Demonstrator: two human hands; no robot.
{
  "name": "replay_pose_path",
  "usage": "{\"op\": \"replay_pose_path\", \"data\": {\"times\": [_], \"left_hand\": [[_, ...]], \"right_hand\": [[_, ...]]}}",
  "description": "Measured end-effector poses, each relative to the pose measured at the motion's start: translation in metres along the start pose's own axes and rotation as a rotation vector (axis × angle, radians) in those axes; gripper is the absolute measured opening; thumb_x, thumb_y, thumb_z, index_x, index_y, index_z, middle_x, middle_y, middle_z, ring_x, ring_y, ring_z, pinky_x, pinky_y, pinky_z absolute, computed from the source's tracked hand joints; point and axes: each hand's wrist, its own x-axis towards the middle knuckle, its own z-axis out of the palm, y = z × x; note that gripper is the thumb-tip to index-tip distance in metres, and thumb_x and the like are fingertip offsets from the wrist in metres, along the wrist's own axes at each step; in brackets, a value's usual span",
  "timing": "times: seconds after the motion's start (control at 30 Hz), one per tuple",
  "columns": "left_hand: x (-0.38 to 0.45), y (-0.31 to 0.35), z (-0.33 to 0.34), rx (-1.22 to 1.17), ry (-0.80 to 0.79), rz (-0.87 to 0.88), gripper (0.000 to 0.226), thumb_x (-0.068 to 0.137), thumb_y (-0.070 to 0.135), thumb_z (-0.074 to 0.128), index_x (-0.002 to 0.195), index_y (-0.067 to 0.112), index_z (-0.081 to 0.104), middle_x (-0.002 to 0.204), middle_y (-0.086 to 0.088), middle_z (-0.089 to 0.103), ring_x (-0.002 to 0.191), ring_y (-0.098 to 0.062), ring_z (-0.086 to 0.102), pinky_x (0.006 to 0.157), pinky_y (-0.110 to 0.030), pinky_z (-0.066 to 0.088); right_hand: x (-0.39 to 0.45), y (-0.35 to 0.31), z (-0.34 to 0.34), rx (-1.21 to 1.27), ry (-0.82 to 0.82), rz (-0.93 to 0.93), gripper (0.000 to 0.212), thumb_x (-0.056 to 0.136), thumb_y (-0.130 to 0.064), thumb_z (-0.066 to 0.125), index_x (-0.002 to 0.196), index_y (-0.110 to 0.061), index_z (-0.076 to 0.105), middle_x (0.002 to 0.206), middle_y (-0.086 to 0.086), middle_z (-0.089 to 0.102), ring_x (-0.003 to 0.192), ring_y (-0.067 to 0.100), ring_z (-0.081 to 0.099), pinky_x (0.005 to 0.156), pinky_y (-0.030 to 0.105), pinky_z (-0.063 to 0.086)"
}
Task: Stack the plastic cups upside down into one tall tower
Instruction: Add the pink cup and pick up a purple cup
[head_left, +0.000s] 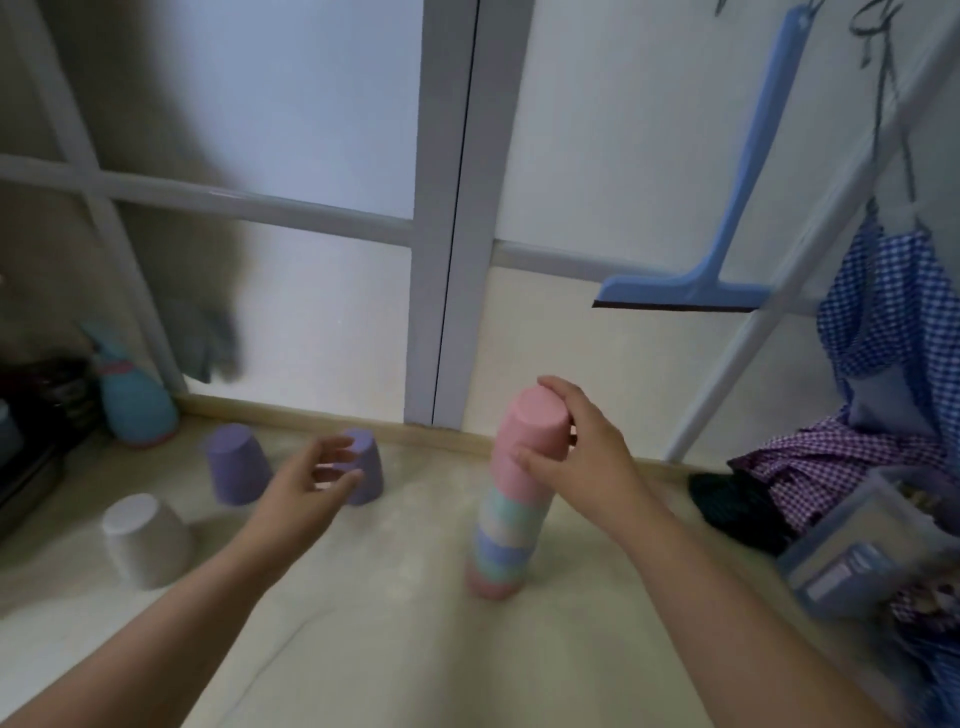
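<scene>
A tower of upside-down plastic cups (506, 540) in pink, mint and blue stands on the pale floor at centre right. My right hand (582, 457) grips the pink cup (530, 431) on top of it. Three cups stand upside down to the left: a purple cup (370, 480), a larger-looking purple cup (236, 465) and a white cup (145, 540). My left hand (317, 478) hovers with spread fingers just in front of the nearer purple cup, holding nothing.
A glass door with white frames (441, 260) rises behind the cups. A blue squeegee (691, 283) hangs at right above checked clothes (831, 467) and a plastic box (857, 545). A teal soft toy (135, 405) and dark items sit at far left.
</scene>
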Motion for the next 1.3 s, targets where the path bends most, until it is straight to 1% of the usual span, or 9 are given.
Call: {"op": "replay_pose_path", "data": {"times": [0.1, 0.23, 0.33, 0.5, 0.6, 0.77, 0.97, 1.1, 1.3], "left_hand": [[0.001, -0.009, -0.010, 0.006, 0.025, -0.022, 0.029, 0.080, 0.002, 0.059, 0.106, 0.014, 0.053, 0.104, -0.008, 0.060, 0.080, -0.014, 0.056, 0.067, -0.018, 0.046], [0.010, -0.019, -0.011, 0.059, 0.047, -0.047, 0.028, 0.079, 0.002, 0.061, 0.103, 0.014, 0.052, 0.104, -0.009, 0.059, 0.077, -0.010, 0.055, 0.059, -0.009, 0.046], [0.025, -0.035, -0.010, 0.190, 0.070, -0.066, 0.042, 0.074, 0.005, 0.067, 0.113, 0.011, 0.051, 0.118, -0.011, 0.056, 0.098, -0.023, 0.057, 0.081, -0.025, 0.046], [0.062, -0.053, -0.009, 0.437, -0.010, -0.079, 0.075, 0.068, 0.015, 0.074, 0.132, 0.005, 0.035, 0.138, -0.019, 0.040, 0.127, -0.031, 0.040, 0.106, -0.038, 0.033], [0.087, -0.063, -0.001, 0.486, -0.091, -0.102, 0.084, 0.068, 0.016, 0.075, 0.137, 0.003, 0.027, 0.142, -0.021, 0.034, 0.131, -0.032, 0.035, 0.105, -0.032, 0.028], [0.120, -0.087, 0.019, 0.437, -0.118, -0.201, 0.093, 0.064, 0.016, 0.079, 0.138, 0.003, 0.024, 0.140, -0.020, 0.038, 0.128, -0.034, 0.038, 0.103, -0.035, 0.033], [0.138, -0.101, 0.032, 0.496, -0.070, -0.252, 0.073, 0.066, 0.009, 0.075, 0.127, -0.004, 0.038, 0.127, -0.028, 0.050, 0.118, -0.040, 0.048, 0.094, -0.040, 0.038], [0.131, -0.081, 0.033, 0.447, -0.030, -0.178, 0.049, 0.067, 0.006, 0.071, 0.110, -0.003, 0.050, 0.105, -0.027, 0.059, 0.103, -0.040, 0.057, 0.078, -0.038, 0.041], [0.113, 0.073, 0.008, 0.281, -0.027, 0.214, 0.067, 0.055, 0.033, 0.072, 0.119, 0.021, 0.054, 0.107, 0.000, 0.059, 0.092, -0.022, 0.055, 0.075, -0.027, 0.042]], "right_hand": [[0.000, 0.004, 0.004, 0.043, 0.017, 0.015, 0.073, 0.060, -0.028, 0.073, 0.126, -0.032, 0.042, 0.131, -0.004, 0.051, 0.115, 0.017, 0.051, 0.101, 0.041, 0.043], [0.001, 0.005, 0.003, 0.115, 0.001, 0.043, 0.071, 0.067, -0.018, 0.077, 0.127, -0.031, 0.042, 0.123, -0.011, 0.052, 0.110, 0.017, 0.053, 0.095, 0.033, 0.046], [0.000, 0.008, 0.003, 0.192, -0.019, 0.060, 0.069, 0.066, -0.017, 0.078, 0.122, -0.036, 0.042, 0.115, -0.019, 0.053, 0.109, 0.017, 0.054, 0.088, 0.028, 0.046], [-0.003, 0.016, -0.001, 0.091, -0.038, 0.065, 0.099, 0.047, -0.064, 0.071, 0.132, -0.045, 0.027, 0.124, -0.034, 0.043, 0.120, -0.003, 0.042, 0.106, 0.031, 0.033], [-0.005, 0.020, -0.004, 0.055, -0.020, 0.040, 0.098, 0.038, -0.080, 0.065, 0.124, -0.057, 0.025, 0.114, -0.053, 0.041, 0.116, -0.018, 0.039, 0.101, 0.026, 0.032], [-0.010, 0.025, 0.000, 0.060, -0.004, 0.087, 0.096, 0.036, -0.073, 0.072, 0.117, -0.070, 0.021, 0.114, -0.057, 0.037, 0.115, -0.023, 0.035, 0.090, 0.025, 0.039], [-0.018, 0.034, -0.004, 0.092, 0.031, 0.096, 0.103, 0.037, -0.076, 0.070, 0.126, -0.063, 0.020, 0.132, -0.034, 0.041, 0.127, -0.007, 0.036, 0.089, -0.003, 0.032], [-0.023, 0.040, -0.009, 0.126, 0.058, 0.095, 0.101, 0.039, -0.075, 0.070, 0.126, -0.062, 0.021, 0.129, -0.040, 0.039, 0.127, -0.009, 0.035, 0.092, 0.017, 0.038], [-0.029, 0.041, -0.028, 0.144, 0.089, 0.110, 0.101, 0.040, -0.080, 0.064, 0.129, -0.057, 0.021, 0.131, -0.032, 0.042, 0.124, -0.012, 0.037, 0.081, 0.005, 0.039]]}}
